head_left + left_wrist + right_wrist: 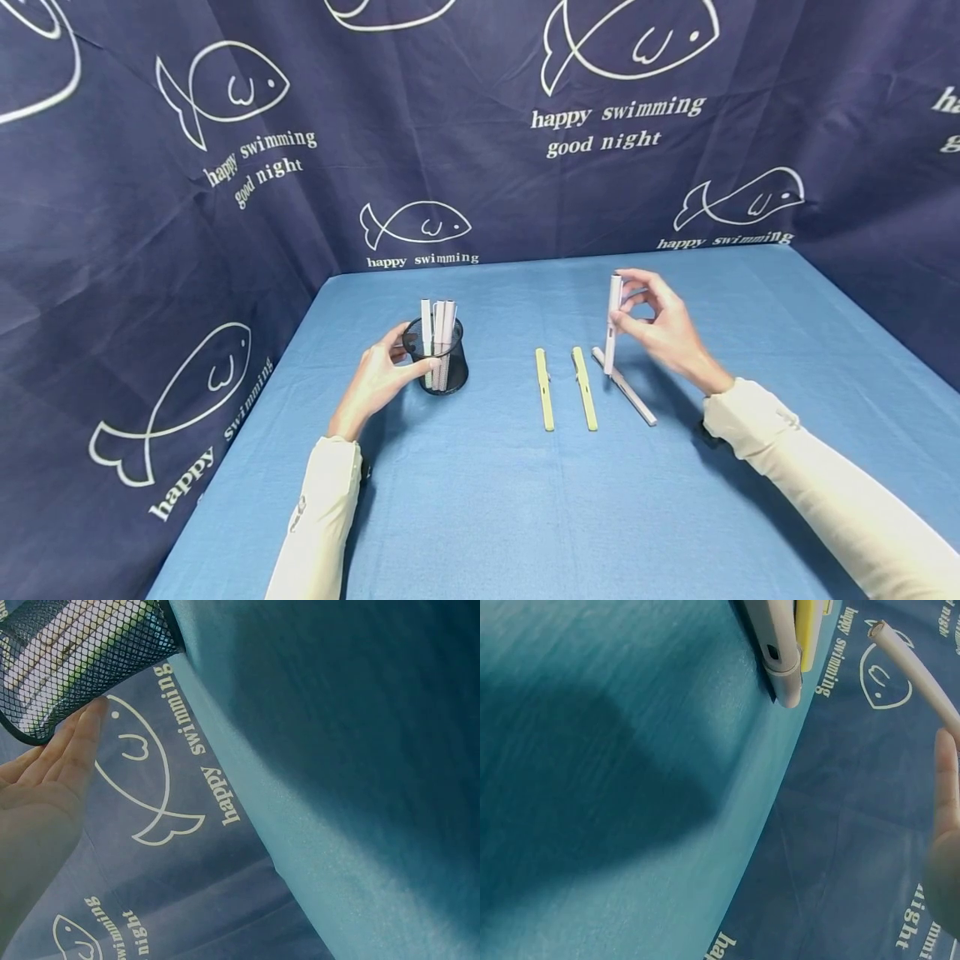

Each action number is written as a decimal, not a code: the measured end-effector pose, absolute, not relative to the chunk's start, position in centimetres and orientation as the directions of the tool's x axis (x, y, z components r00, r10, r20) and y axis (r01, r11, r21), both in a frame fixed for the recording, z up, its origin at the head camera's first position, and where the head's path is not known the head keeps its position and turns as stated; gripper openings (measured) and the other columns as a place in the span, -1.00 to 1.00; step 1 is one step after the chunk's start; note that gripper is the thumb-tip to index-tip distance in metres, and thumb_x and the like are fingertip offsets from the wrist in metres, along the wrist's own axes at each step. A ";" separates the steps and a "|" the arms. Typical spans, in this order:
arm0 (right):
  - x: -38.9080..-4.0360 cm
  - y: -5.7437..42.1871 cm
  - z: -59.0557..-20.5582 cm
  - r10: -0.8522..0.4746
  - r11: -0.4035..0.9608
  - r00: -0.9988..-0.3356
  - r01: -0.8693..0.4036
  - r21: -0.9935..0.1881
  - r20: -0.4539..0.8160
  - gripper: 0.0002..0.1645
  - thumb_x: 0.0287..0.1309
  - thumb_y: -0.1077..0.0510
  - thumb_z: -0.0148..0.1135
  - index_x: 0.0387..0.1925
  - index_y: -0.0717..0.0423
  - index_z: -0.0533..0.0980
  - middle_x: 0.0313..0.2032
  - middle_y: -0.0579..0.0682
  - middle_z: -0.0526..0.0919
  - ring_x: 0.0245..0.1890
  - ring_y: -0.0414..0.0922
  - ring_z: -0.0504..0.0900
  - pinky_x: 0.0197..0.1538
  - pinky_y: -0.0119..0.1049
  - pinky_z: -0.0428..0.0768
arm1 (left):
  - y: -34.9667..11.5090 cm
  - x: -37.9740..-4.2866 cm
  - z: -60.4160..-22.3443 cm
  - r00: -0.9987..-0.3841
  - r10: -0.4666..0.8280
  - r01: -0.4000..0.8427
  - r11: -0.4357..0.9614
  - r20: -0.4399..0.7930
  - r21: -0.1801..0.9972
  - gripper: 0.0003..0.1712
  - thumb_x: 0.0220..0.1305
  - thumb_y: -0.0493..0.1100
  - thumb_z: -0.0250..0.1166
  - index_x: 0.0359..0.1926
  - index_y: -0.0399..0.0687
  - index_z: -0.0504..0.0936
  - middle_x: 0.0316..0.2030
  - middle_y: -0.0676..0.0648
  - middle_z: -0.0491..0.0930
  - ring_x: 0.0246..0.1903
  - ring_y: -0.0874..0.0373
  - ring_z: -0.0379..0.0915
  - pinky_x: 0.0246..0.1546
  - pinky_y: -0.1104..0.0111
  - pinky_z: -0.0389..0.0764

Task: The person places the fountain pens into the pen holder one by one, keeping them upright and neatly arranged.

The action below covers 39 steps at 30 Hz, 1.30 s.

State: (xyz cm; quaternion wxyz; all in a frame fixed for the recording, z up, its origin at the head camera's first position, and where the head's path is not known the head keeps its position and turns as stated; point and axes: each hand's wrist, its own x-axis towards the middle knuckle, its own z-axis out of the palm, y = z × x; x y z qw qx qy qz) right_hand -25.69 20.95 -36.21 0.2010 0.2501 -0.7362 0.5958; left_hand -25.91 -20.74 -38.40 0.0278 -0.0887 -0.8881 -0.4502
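Note:
My left hand (375, 377) holds a black mesh pen cup (454, 377), thumb in front and fingers at its far side. Several pale pens (448, 317) stand upright in the cup; in the left wrist view they show through the mesh (90, 664). With thumb and fingertips my right hand (662, 329) pinches a pale pink pen (611, 354) held nearly vertical. Its lower end overlaps another pale pink pen (637, 404) lying slantwise on the table. To the left of that lie two yellow pens (545, 396) (586, 396), side by side.
A blue cloth covers the table (480, 508). Behind and at the sides hangs a dark blue curtain (495, 167) with white fish outlines and lettering. The table's far edge runs just beyond the cup and the raised pen.

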 end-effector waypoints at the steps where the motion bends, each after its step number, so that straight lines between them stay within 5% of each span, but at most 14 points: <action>1: -25.7 20.9 -36.2 -0.130 0.165 -0.794 -0.608 -0.777 0.593 -0.34 0.12 0.66 0.24 0.29 0.54 0.34 -0.09 0.39 0.44 -0.28 -0.13 0.58 -0.34 -0.48 0.68 | -20.7 -25.9 -38.4 -0.983 0.132 0.182 0.578 0.129 0.795 0.00 0.19 0.06 0.55 0.53 -0.13 0.30 0.33 -0.29 0.48 0.25 -0.24 0.50 0.28 -0.03 0.48; 39: -26.6 17.4 -36.2 -0.182 0.126 -0.793 -0.605 -0.787 0.581 -0.34 0.23 0.60 0.22 0.35 0.47 0.32 -0.01 0.35 0.43 -0.22 -0.13 0.54 -0.26 -0.49 0.66 | -20.6 -25.8 -38.2 -0.985 0.127 0.173 0.581 0.121 0.796 0.05 0.17 0.08 0.57 0.55 -0.18 0.27 0.34 -0.31 0.47 0.25 -0.25 0.49 0.26 -0.02 0.50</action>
